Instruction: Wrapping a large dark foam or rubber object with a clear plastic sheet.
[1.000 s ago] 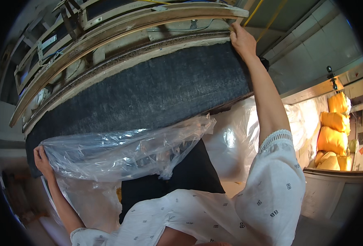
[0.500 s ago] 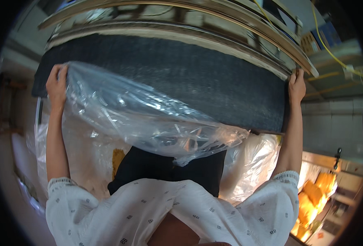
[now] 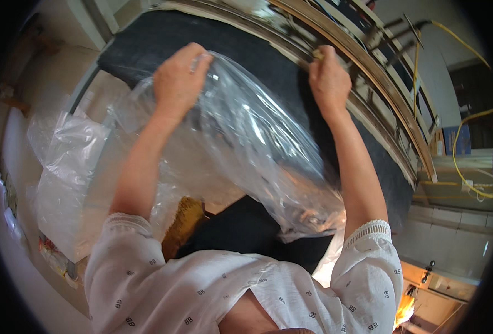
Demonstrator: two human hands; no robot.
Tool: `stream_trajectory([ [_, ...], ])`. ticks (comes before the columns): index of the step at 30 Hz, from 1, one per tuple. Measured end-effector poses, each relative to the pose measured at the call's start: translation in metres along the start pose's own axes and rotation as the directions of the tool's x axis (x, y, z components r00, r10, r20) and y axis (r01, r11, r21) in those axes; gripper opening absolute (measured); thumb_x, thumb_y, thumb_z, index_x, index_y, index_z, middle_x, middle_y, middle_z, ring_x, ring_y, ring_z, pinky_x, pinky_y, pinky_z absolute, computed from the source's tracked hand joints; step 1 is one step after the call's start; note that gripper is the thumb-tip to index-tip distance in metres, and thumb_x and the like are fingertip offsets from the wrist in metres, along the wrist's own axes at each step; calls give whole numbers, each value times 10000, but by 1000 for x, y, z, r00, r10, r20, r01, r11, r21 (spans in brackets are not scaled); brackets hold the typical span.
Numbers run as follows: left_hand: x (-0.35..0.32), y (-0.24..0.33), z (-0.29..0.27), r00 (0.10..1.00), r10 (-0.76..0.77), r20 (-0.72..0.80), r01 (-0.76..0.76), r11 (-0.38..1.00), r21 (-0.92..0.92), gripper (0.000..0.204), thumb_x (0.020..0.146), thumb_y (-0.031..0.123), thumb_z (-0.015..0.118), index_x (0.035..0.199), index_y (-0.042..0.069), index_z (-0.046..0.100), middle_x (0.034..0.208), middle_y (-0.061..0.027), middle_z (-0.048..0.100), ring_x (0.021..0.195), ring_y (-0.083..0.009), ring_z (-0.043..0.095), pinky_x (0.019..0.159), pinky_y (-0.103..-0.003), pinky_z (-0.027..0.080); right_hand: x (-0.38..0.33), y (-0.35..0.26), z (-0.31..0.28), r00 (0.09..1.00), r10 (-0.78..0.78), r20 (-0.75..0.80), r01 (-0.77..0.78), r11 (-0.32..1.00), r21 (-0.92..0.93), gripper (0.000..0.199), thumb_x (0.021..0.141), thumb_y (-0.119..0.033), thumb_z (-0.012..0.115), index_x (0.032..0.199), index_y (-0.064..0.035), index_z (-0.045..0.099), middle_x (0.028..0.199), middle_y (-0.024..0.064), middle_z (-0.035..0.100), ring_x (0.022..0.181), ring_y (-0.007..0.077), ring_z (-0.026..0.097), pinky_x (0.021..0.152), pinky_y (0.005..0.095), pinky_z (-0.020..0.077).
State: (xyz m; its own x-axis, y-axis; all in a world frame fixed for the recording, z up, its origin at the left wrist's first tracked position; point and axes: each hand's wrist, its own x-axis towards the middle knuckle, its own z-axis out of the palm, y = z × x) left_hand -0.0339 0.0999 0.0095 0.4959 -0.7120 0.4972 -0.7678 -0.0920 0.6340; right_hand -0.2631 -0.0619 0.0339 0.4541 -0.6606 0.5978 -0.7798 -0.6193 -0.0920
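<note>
My left hand [image 3: 178,80] pinches the upper edge of a clear plastic sheet [image 3: 246,128] between thumb and fingers. Shiny and creased, the sheet hangs from there toward my lap and across to my right forearm. Behind it a dark grey-black padded surface [image 3: 166,33], like cloth-covered board, runs along the machine's front. My right hand [image 3: 330,80] is closed near the far edge of this dark surface. A small yellowish thing [image 3: 318,54] shows at its fingertips, too little of it visible to name.
Beyond the dark surface run long wooden and metal rails [image 3: 357,72] of a machine. More clear plastic [image 3: 71,156] hangs at the left. A mustard-yellow seat cover [image 3: 182,225] shows beside my lap. Yellow cords [image 3: 457,150] and a blue box [image 3: 456,139] are at the right.
My left hand has moved right and up, still pinching the plastic sheet. My right hand has come inward from the dark surface's right end. The whole view has turned.
</note>
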Motion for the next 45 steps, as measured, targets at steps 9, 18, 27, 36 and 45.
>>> stream_trajectory([
  [9, -4, 0, -7, 1000, -24, 11, 24, 998, -59, 104, 812, 198, 585, 819, 99, 554, 785, -87, 604, 709, -324, 586, 591, -415, 439, 115, -177, 120, 971, -230, -61, 236, 963, 130, 179, 796, -182, 521, 940, -89, 466, 747, 160, 625, 671, 362, 610, 562, 472, 463],
  [18, 3, -1, 4, 994, 84, -65, -85, 996, -16, 58, 789, 112, 584, 834, 79, 569, 797, -128, 604, 737, -353, 581, 606, -423, 443, 137, -202, 139, 940, -339, -45, 341, 916, 209, 110, 818, -174, 487, 886, -139, 566, 759, 107, 641, 740, 277, 650, 585, 419, 496],
  [27, 4, 11, 10, 997, 63, 55, -67, 995, 75, 185, 866, 249, 565, 900, 68, 585, 799, -100, 606, 737, -244, 591, 680, -328, 450, 22, -23, 29, 996, -11, -83, 30, 972, 234, 198, 744, -180, 587, 917, -113, 519, 802, 105, 626, 765, 337, 613, 617, 461, 465],
  [36, 7, -9, 0, 983, 148, 109, -164, 975, 150, 225, 900, 242, 527, 880, 18, 545, 792, -80, 571, 741, -164, 524, 719, -282, 425, -130, 217, -123, 926, 361, -107, -359, 932, 41, 241, 795, -203, 477, 1018, -124, 519, 866, 144, 628, 797, 352, 597, 664, 461, 463],
  [45, 7, -6, 2, 977, 158, 146, -169, 983, 73, 243, 912, 240, 510, 856, 4, 528, 761, -50, 539, 719, -123, 472, 701, -258, 405, -235, 397, -217, 732, 641, -233, -681, 698, -219, 272, 808, -274, 494, 1057, -173, 538, 899, 163, 637, 855, 382, 594, 727, 485, 450],
])
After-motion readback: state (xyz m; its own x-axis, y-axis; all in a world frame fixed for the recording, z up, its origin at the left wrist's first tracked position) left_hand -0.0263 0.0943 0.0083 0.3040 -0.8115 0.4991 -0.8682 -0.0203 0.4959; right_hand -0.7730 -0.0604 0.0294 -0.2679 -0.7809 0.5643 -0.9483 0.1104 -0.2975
